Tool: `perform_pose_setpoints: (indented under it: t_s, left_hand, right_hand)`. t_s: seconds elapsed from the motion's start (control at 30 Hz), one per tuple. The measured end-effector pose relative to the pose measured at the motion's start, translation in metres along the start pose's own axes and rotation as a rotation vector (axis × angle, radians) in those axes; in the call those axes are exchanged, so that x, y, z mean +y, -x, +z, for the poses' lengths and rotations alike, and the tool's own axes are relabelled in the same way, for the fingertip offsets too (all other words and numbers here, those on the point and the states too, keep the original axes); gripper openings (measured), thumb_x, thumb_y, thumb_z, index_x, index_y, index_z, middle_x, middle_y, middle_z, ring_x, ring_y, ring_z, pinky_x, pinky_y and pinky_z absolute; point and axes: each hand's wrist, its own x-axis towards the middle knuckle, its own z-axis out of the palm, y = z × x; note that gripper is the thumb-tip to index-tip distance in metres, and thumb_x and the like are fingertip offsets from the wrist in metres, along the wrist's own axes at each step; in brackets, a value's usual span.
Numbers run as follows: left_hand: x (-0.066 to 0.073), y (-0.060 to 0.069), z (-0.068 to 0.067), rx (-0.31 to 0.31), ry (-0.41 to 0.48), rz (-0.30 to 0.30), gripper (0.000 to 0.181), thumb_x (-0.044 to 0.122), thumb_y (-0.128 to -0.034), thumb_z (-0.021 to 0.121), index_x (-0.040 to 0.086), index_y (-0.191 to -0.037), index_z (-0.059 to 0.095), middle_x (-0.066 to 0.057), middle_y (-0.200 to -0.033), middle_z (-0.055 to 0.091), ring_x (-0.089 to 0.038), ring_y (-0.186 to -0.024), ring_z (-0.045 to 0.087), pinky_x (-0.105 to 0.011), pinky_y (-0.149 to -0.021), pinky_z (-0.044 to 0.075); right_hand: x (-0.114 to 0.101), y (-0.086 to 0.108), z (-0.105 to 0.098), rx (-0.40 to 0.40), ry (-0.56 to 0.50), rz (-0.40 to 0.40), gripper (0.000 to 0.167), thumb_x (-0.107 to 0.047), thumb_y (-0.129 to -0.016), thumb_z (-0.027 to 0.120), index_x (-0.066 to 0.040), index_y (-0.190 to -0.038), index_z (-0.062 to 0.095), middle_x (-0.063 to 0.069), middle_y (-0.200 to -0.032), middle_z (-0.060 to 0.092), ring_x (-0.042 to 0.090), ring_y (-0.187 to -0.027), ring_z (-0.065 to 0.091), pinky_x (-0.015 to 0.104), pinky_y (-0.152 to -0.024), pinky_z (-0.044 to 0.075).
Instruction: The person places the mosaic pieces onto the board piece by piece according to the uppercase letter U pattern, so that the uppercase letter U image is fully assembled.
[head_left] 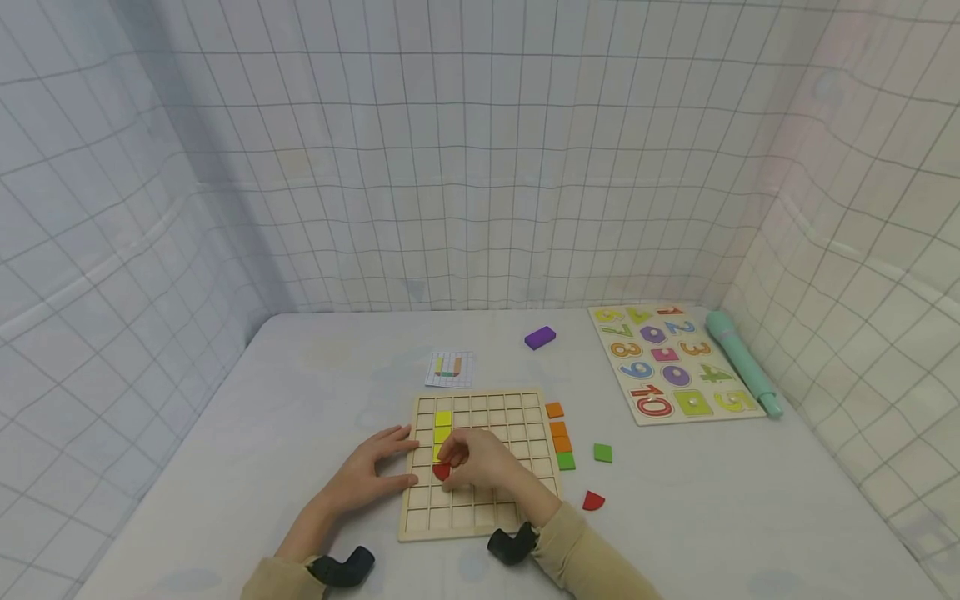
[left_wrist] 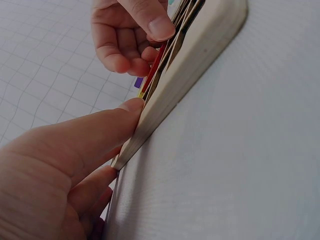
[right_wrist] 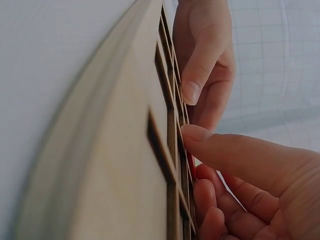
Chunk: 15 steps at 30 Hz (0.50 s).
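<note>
A wooden grid board (head_left: 506, 525) lies flat on the table. Three yellow square tiles (head_left: 443, 418) fill a column of its cells at the left. Just below them sits a red quarter-circle tile (head_left: 441, 472). My right hand (head_left: 483, 460) reaches over the board, thumb and curled fingers around this red tile; in the right wrist view the red tile (right_wrist: 191, 165) shows only as a sliver between them. My left hand (head_left: 363, 473) rests against the board's left edge with fingers extended, thumb and fingertips touching the rim (left_wrist: 165, 95).
Orange tiles (head_left: 559, 428) and a green tile (head_left: 566, 461) line the board's right edge. Another green tile (head_left: 602, 452) and a red quarter-circle (head_left: 593, 500) lie beyond. Behind are a pattern card (head_left: 462, 379), purple block (head_left: 540, 337), number puzzle (head_left: 626, 392) and teal tube (head_left: 742, 362).
</note>
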Motion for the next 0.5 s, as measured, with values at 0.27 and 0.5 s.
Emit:
perform_pose_setpoints:
  t_s: [0.27,0.5]
  left_hand:
    - [0.0006,0.0001,-0.0004,0.003,0.002,0.009,0.052,0.037,-0.0782,0.075,0.013,-0.122,0.064,-0.010,-0.142,0.044,-0.037,-0.134,0.030,-0.062,-0.103,0.025]
    - [0.0005,0.0002,-0.0006,0.003,-0.002,0.015,0.052,0.037,-0.0779,0.075,0.012,-0.122,0.064,-0.011,-0.141,0.045,-0.038,-0.134,0.031,-0.062,-0.103,0.025]
  right_hand:
    - [-0.0005,-0.0005,-0.0013,-0.005,0.003,0.021,0.029,-0.008,-0.066,0.085,-0.015,-0.087,0.066,-0.007,-0.079,0.060,0.006,-0.071,0.054,0.020,-0.065,0.047]
    - [0.0007,-0.0001,-0.0024,0.006,-0.003,0.024,0.027,-0.007,-0.068,0.083,-0.013,-0.088,0.067,-0.007,-0.079,0.061,0.007,-0.070,0.055,0.020,-0.064,0.048]
